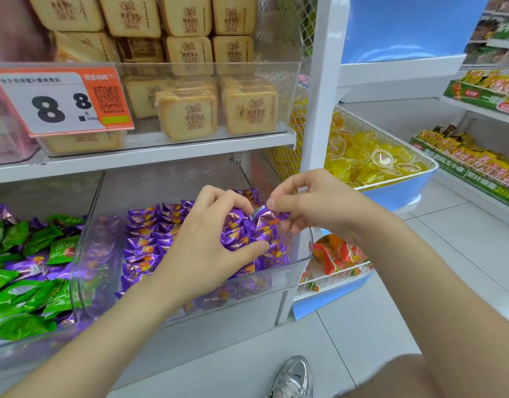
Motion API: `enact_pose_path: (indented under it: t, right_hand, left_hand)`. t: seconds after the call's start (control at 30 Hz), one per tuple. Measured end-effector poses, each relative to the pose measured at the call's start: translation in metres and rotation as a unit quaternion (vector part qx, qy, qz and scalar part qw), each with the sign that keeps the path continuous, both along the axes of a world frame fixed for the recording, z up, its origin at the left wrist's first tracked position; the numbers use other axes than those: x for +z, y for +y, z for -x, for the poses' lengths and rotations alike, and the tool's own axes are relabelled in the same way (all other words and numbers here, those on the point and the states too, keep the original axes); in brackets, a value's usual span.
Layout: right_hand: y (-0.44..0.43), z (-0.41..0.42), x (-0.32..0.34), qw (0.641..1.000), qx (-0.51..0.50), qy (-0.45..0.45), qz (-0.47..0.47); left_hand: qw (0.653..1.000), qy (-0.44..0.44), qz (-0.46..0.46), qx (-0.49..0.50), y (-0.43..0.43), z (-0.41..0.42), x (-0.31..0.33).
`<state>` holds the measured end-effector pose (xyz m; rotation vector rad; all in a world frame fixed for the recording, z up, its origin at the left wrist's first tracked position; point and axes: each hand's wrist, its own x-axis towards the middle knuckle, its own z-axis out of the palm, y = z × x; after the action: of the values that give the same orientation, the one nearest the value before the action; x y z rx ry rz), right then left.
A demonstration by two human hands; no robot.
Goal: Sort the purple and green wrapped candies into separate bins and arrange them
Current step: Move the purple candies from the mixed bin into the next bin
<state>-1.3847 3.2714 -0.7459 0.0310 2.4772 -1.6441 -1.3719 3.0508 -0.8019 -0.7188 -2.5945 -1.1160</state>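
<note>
Two hands [207, 239] [313, 208], two clear candy bins [306, 254] [23, 347], one price tag [60, 101], one silver shoe [293, 377].

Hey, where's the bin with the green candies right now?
Head view, lower left: the mixed bin of green candies sits directly left of the clear bin of purple candies, one shelf below the price tag.

Right hand [310, 205] is pinching a purple candy [266, 219] above the clear bin [306, 254]. Left hand [210, 239] is gripping purple candies [238, 234] inside.
</note>
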Motion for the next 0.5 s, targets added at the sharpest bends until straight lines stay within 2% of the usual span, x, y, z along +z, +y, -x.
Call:
enact_pose_path:
  t: [0.1, 0.2, 0.33, 0.5]
  right_hand:
    - [-0.004, -0.001, 0.002, 0.993, -0.014, -0.103, 0.049]
    - [-0.002, -0.003, 0.003, 0.992, 0.002, -0.123, -0.011]
    - [0.004, -0.002, -0.004, 0.986, -0.024, -0.027, -0.163]
    - [0.011, 0.007, -0.011, 0.982, -0.082, 0.063, -0.161]
  left_hand:
    - [0.997, 0.069, 0.021, -0.001, 0.005, 0.0, -0.002]
    - [0.997, 0.072, 0.034, 0.013, 0.01, 0.003, -0.003]
    - [0.995, -0.045, 0.089, 0.004, 0.017, 0.016, -0.002]
    - [0.973, -0.135, 0.185, -0.042, 0.038, 0.035, -0.012]
